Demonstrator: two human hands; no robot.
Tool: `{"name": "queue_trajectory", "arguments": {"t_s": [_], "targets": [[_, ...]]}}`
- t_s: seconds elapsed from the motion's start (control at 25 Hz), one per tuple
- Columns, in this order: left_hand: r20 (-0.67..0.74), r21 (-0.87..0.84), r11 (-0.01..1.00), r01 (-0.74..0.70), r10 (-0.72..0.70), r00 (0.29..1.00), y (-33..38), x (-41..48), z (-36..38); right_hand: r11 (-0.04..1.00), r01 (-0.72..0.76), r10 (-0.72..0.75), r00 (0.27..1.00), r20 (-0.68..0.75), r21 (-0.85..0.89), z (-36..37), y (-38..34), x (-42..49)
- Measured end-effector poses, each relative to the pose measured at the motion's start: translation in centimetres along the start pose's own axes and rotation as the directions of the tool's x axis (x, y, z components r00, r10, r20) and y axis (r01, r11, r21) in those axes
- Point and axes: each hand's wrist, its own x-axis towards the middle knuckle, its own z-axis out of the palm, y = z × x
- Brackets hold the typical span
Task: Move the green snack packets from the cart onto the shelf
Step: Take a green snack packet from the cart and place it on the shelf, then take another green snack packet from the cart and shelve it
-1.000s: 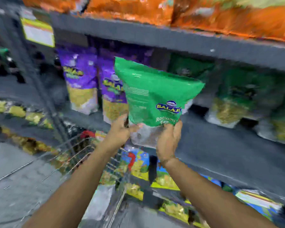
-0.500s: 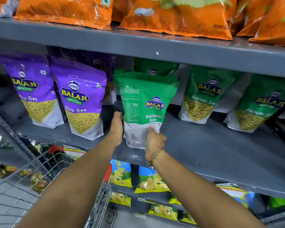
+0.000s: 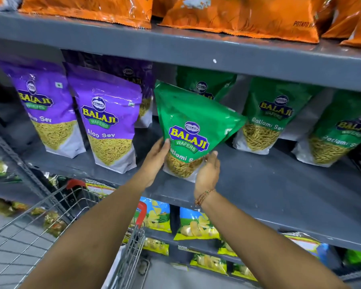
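On the grey shelf (image 3: 258, 184), green packet (image 3: 194, 126) tilted, both hands' grip (image 3: 156, 155) (image 3: 206, 172) closed on its base.

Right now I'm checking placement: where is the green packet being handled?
Head view, centre: the green packet sits on the middle shelf, between purple packets and shelved green ones, held by left hand and right hand.

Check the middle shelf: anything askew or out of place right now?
Only the green packet between both hands: it leans left and isn't square like the upright green neighbour and purple packets. No spills or damage visible.

Bright, glossy glare, wide-angle edge warp
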Motion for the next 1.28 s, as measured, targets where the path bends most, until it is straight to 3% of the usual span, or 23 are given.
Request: {"name": "queue_trajectory", "arguments": {"t_s": [0.32, 0.48, 0.56, 0.64, 0.72, 0.84, 0.92, 0.96, 1.04, 1.08, 1.16, 1.28], "targets": [[-0.116, 0.106, 0.994, 0.04, -0.028, 0.993, -0.5, -1.0, 0.4, 0.986, 0.069, -0.069, 0.998, 0.002, -0.153, 0.5, 0.1, 0.2], [-0.147, 0.107, 0.994, 0.02, -0.004, 0.989, -0.6, -1.8, 0.5, 0.982, 0.081, -0.115, 0.973, -0.2, -0.171, 1.0, 1.7, -0.6], [-0.238, 0.102, 0.995, 0.0, 0.024, 0.971, -1.7, -3.5, -1.2, 0.971, 0.023, -0.093, 0.954, -0.286, -0.239, 1.4, 4.1, -3.1], [-0.383, 0.011, 1.0, -0.029, 0.031, 0.923, -4.1, -5.9, -5.5, 0.973, 0.082, -0.092, 0.995, -0.035, -0.216, 3.2, 7.8, -7.5], [-0.572, -0.116, 0.993, -0.002, -0.065, 0.817, -7.2, -8.6, -11.3, 0.944, 0.134, -0.042, 0.956, 0.291, -0.302, 5.7, 11.4, -11.8], [-0.735, -0.366, 0.898, 0.246, -0.441, 0.515, -14.3, -13.2, -19.7, 0.761, 0.316, 0.123, 0.788, 0.604, -0.567, 10.3, 17.4, -14.8], [-0.665, -0.53, 0.722, 0.446, -0.68, 0.31, -21.8, -16.8, -23.6, 0.544, 0.451, 0.333, 0.658, 0.675, -0.708, 13.5, 23.7, -15.6], [-0.554, -0.629, 0.603, 0.49, -0.79, 0.262, -24.9, -18.6, -23.9, 0.417, 0.545, 0.441, 0.578, 0.686, -0.727, 14.3, 26.6, -15.5], [-0.212, -0.801, 0.329, 0.5, -0.937, 0.277, -30.9, -21.0, -23.9, 0.225, 0.694, 0.6, 0.455, 0.658, -0.684, 15.3, 33.4, -15.0], [-0.104, -0.841, 0.256, 0.476, -0.941, 0.323, -32.9, -21.6, -23.3, 0.167, 0.738, 0.639, 0.424, 0.642, -0.654, 15.2, 35.7, -14.2], [-0.115, -0.876, 0.247, 0.415, -0.941, 0.319, -35.9, -21.4, -22.8, 0.103, 0.763, 0.705, 0.397, 0.588, -0.639, 14.7, 39.4, -12.7], [-0.301, -0.869, 0.372, 0.326, -0.921, 0.248, -37.9, -20.1, -23.0, 0.061, 0.726, 0.749, 0.421, 0.512, -0.685, 13.5, 41.7, -11.6]]}}
